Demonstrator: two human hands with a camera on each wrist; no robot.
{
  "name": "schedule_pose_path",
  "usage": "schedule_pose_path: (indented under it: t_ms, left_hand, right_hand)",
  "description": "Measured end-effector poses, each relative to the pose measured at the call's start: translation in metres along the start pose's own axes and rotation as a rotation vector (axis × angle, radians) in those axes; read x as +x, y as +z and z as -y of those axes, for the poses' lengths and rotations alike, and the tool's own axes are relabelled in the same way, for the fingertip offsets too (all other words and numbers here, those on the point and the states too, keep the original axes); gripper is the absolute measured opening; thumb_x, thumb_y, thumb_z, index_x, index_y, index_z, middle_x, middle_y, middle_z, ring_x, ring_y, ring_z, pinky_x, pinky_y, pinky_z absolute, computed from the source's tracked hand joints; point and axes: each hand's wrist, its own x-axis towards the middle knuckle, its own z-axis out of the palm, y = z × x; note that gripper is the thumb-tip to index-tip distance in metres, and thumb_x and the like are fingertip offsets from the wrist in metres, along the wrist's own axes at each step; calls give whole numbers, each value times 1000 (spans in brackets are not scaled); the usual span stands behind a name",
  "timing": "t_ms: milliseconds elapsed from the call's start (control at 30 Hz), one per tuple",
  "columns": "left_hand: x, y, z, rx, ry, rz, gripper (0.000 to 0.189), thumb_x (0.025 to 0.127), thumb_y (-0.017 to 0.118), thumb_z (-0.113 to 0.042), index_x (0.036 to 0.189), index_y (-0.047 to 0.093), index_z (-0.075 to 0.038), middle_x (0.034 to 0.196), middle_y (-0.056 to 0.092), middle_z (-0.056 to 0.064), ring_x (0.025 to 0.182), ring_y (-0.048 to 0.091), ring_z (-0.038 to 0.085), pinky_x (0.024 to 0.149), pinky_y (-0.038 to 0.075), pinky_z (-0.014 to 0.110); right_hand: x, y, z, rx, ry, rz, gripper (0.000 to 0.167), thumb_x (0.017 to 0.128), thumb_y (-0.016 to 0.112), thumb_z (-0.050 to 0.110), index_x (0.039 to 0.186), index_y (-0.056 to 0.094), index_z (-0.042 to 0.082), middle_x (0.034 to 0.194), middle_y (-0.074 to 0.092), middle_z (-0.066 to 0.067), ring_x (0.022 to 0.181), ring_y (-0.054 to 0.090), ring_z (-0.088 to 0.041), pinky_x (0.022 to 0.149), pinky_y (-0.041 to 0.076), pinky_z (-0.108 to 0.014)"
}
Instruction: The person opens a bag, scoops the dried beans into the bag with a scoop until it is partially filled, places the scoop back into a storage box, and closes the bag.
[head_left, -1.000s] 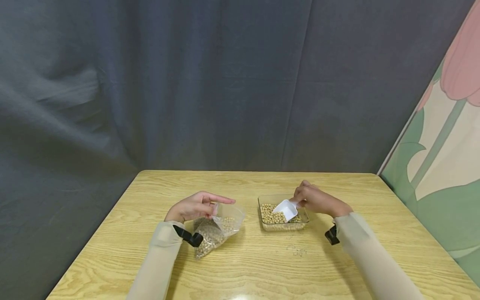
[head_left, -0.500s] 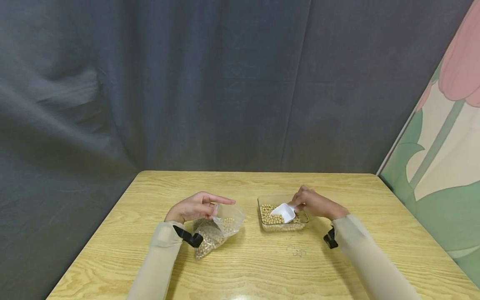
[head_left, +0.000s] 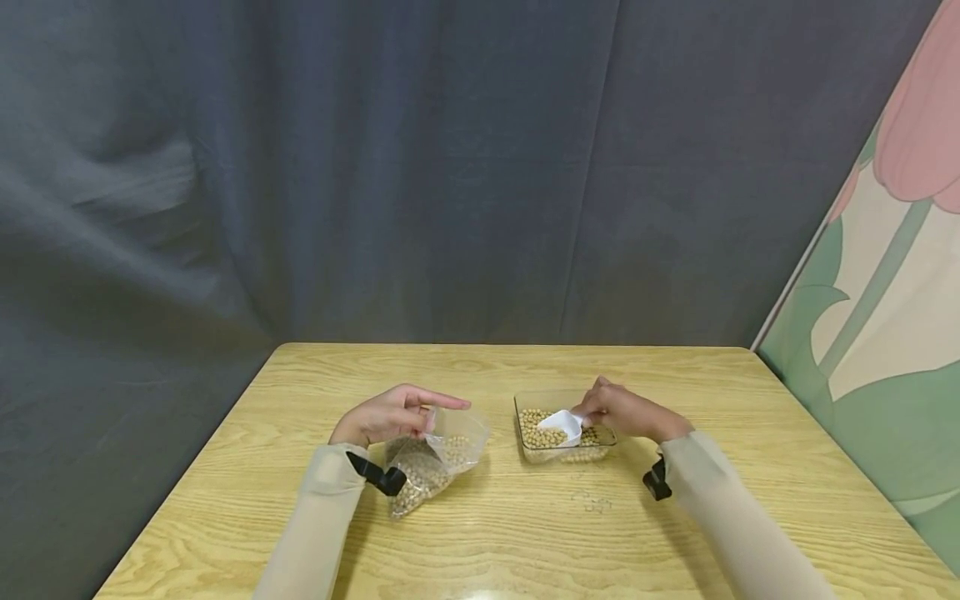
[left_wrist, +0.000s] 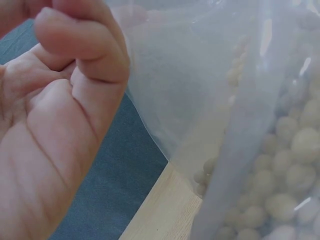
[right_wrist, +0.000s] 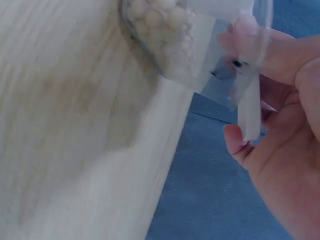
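Note:
My left hand (head_left: 382, 417) pinches the rim of a clear plastic bag (head_left: 420, 479), its index finger stretched out over the mouth. Pale round beans (left_wrist: 295, 165), looking like soybeans, fill the lower part of the bag, which rests on the table. To the right stands a clear rectangular container (head_left: 566, 456) partly filled with the same beans. My right hand (head_left: 626, 412) grips the handle (right_wrist: 248, 107) of a white scoop (head_left: 564, 427). The scoop's bowl lies tilted among the beans inside the container, its front edge toward the left.
Both things stand on a light wood-grain table (head_left: 480, 550). Small marks (head_left: 592, 502) show on the tabletop in front of the container. A dark curtain (head_left: 450, 167) hangs behind the table, and a flower-painted panel (head_left: 900, 275) stands along the right.
My right hand has moved slightly left and down with the scoop, pushing it further into the beans. The left hand and the bag have stayed in place.

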Motion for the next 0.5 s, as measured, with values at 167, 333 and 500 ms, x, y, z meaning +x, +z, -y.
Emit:
schedule_pose_path:
  t_ms: [167,333,500]
  left_hand:
    - [0,-1,1,-3,-4,-2,49,93,43,11,141,37,11,76,68,-6,60,45,8,59,42,20]
    - [0,-1,2,2,-13,-19,50,94,54,-1,141,40,9,77,69,-5,60,45,9,59,42,20]
    - [-1,-2,2,-3,-16,-23,50,94,54,0,141,39,10,76,69,-6,59,45,9,58,40,21]
  right_hand:
    - [0,5,-2,14,-7,-18,21,89,62,2,107,73,-2,100,73,-10,79,43,-9,70,36,-23]
    - [0,9,-2,36,9,-50,22,87,65,4,107,73,0,99,73,-8,82,43,-8,70,38,-23]
    - [-1,14,-6,71,47,-64,24,88,64,8,108,73,1,104,72,-9,86,44,-11,72,38,-25]
